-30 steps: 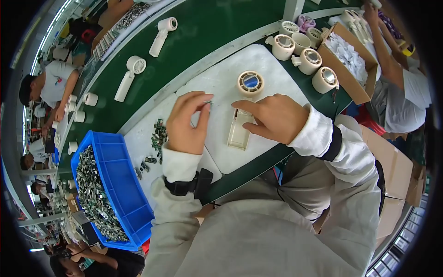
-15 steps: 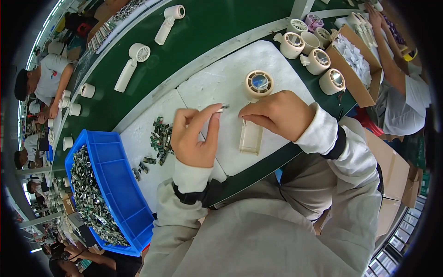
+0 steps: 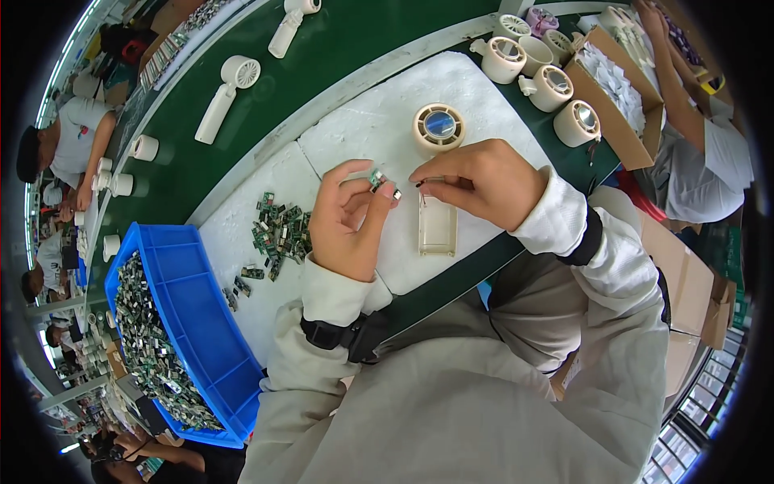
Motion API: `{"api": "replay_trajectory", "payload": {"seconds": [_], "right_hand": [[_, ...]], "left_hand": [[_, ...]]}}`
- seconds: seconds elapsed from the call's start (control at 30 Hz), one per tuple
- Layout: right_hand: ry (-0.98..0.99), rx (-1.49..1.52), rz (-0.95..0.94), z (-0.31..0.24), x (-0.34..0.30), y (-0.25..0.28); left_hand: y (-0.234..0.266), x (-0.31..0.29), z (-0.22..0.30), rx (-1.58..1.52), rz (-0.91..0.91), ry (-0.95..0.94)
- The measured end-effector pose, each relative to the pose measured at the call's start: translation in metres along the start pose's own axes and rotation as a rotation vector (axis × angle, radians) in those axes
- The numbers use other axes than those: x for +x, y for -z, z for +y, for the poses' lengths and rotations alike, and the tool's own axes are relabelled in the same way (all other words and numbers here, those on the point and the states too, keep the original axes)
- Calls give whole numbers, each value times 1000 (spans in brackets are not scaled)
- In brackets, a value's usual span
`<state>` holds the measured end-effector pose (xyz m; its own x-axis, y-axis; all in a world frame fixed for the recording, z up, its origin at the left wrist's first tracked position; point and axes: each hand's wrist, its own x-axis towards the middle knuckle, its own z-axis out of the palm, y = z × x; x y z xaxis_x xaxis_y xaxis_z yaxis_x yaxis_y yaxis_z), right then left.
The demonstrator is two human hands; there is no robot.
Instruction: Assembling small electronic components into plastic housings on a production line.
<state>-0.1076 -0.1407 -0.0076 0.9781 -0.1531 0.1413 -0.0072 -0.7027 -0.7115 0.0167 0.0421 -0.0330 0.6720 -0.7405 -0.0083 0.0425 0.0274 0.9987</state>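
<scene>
Between the thumb and fingers of my left hand is a small green circuit board, tilted with its green face showing. My right hand is closed in a pinch on thin wires, whose dark and reddish ends show at the fingertips. Beneath that hand lies a cream handheld fan: its round head is above, and its open, hollow handle shell points toward me. My fingers hide the join between head and handle. The board and the wires are a short gap apart.
White foam sheets cover the work surface. Loose circuit boards lie left of my left hand, beside a blue bin full of them. Cream fan heads and a carton stand right. Fans lie on the green belt; co-workers sit around.
My left hand has turned the circuit board from nearly edge-on to a tilted, face-showing position, its fingers curling. My right hand keeps its pinch, with the wire ends now more visible. The view has shifted slightly.
</scene>
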Motion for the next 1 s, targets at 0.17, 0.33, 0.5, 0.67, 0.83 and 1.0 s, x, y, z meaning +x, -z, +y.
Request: {"api": "replay_trajectory", "payload": {"seconds": [0.17, 0.33, 0.5, 0.67, 0.83, 1.0], "right_hand": [[136, -33, 76, 11, -1, -5], [61, 58, 25, 11, -1, 1], [77, 152, 37, 7, -2, 3], [103, 188, 56, 4, -1, 2], [65, 175, 26, 4, -2, 5], [91, 178, 10, 7, -3, 7]], "left_hand": [[-3, 0, -6, -32, 0, -14], [-1, -1, -2, 74, -106, 13], [0, -3, 2, 158, -115, -91], [1, -2, 4, 293, -79, -241], [4, 0, 0, 442, -113, -417], [4, -1, 0, 316, -161, -306]]}}
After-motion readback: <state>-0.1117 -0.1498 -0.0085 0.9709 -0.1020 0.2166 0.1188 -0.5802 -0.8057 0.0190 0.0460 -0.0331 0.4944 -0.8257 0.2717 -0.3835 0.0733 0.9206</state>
